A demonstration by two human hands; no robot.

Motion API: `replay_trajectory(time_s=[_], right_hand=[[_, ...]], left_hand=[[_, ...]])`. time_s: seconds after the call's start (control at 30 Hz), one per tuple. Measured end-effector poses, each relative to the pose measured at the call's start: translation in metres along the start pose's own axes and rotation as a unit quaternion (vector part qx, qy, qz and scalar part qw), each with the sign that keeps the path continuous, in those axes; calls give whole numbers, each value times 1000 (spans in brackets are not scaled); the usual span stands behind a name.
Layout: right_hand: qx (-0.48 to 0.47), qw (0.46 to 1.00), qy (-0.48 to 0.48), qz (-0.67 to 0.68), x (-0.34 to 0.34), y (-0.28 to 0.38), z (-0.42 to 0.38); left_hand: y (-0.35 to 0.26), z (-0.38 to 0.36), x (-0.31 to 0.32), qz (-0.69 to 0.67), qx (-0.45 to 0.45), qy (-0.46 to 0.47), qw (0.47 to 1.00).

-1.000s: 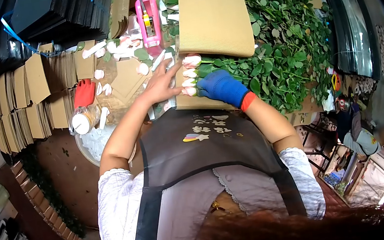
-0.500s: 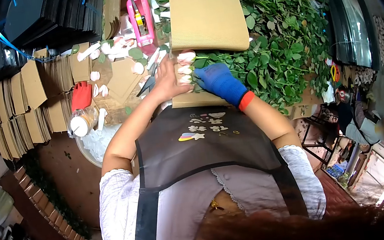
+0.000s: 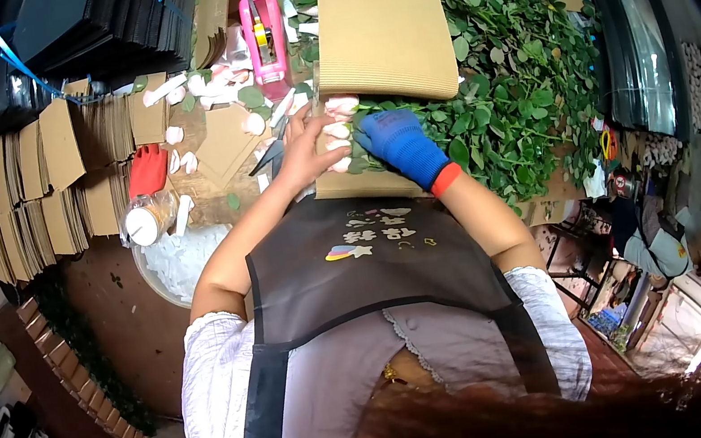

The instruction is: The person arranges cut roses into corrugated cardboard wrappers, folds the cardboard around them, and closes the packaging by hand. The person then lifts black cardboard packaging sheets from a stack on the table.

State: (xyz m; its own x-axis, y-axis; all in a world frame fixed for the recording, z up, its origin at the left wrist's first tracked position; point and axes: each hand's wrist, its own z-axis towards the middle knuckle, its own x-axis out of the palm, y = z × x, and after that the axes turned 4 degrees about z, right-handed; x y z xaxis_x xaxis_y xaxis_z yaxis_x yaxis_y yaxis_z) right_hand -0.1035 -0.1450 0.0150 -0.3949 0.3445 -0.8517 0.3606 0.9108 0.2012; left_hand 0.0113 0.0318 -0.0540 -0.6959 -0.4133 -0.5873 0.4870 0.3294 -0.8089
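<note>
The left hand (image 3: 302,155) is bare, with its thumb and fingers apart beside the pink roses (image 3: 337,131). The right hand (image 3: 398,141), in a blue glove, is at the stems just by the flower heads; I cannot tell how tight its fingers are. The roses lie in a row on brown card (image 3: 363,183), between the two hands.

The table (image 3: 208,202) is wood, with petals (image 3: 253,124) and bits of leaf on it. A big heap of green leaves (image 3: 517,58) covers its right side. Past the table is a reddish floor (image 3: 125,316), and a person (image 3: 672,248) is far off on the right.

I count one pink tape holder (image 3: 271,75), one red glove (image 3: 148,169), one jar (image 3: 145,225) and one tub of white bits (image 3: 185,262). At least three rose heads show. The card piles (image 3: 46,183) and black sheets (image 3: 96,30) are too many to count.

The bent card flap (image 3: 384,28) hides what is under it. Leaves hide most stems. The apron (image 3: 375,261) covers part of the tub's side of the view only a little, and the picture's round edge cuts off the black sheets.
</note>
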Motion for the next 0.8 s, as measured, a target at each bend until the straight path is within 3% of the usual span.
replay_trajectory(time_s=[0.17, 0.23, 0.3, 0.4, 0.53, 0.57, 0.67, 0.7, 0.8], right_hand=[[-18, 999, 5, -41, 7, 1, 5], [-4, 999, -34, 16, -2, -1, -10], [62, 993, -68, 79, -27, 10, -23], [59, 991, -99, 70, -21, 4, -21], [40, 991, -72, 109, -15, -11, 1], [65, 996, -18, 52, -18, -10, 4], [52, 998, -10, 33, -15, -10, 5], [51, 997, -18, 46, -21, -5, 1], [15, 997, -45, 62, -12, -12, -6]], left_hand=[[-2, 5, 4, -30, -33, -11, 999], [-2, 6, 10, -75, -59, -45, 994], [-1, 4, 13, -59, -55, -55, 995], [0, 2, 13, -6, -43, -54, 998], [-8, 9, 5, -52, -75, -40, 995], [-9, 11, 0, -54, -84, -7, 995], [4, 23, 6, -12, -33, -1, 999], [-2, 28, 2, -23, -48, 23, 998], [-5, 38, 10, -6, -81, -19, 996]])
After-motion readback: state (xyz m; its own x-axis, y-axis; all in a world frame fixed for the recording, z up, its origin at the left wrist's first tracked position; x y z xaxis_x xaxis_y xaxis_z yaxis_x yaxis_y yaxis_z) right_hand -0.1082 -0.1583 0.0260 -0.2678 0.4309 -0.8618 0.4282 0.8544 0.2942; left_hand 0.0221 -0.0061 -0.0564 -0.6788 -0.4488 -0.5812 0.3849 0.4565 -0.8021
